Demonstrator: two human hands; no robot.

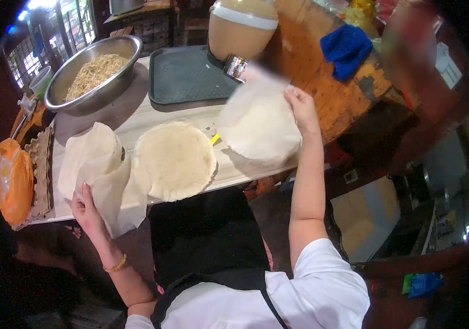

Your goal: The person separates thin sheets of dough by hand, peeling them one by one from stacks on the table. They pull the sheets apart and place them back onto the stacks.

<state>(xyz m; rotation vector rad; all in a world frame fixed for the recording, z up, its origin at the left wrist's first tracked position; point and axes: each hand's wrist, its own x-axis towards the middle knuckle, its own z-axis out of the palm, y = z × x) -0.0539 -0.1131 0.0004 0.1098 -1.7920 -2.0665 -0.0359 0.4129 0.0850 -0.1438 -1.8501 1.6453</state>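
Note:
Pinched at its edge, a thin translucent wrapper sheet (118,200) hangs from my left hand (87,213) at the front left of the board. Beneath and behind it lies a stack of pale sheets (93,147). My right hand (302,109) grips the upper right edge of another thin round sheet (256,118), which rests over pale round sheets at the right end of the board. Between my hands lies a round stack of wrappers (175,160), touched by neither hand. A small yellow strip (215,139) shows between the middle and right stacks.
Behind the stacks are a metal bowl (127,50) of shredded food, a dark tray (182,74), a small jar (235,68) and a large tan container (242,34). An orange bag (12,181) lies far left; a blue cloth (347,50) lies on the wooden table (322,112).

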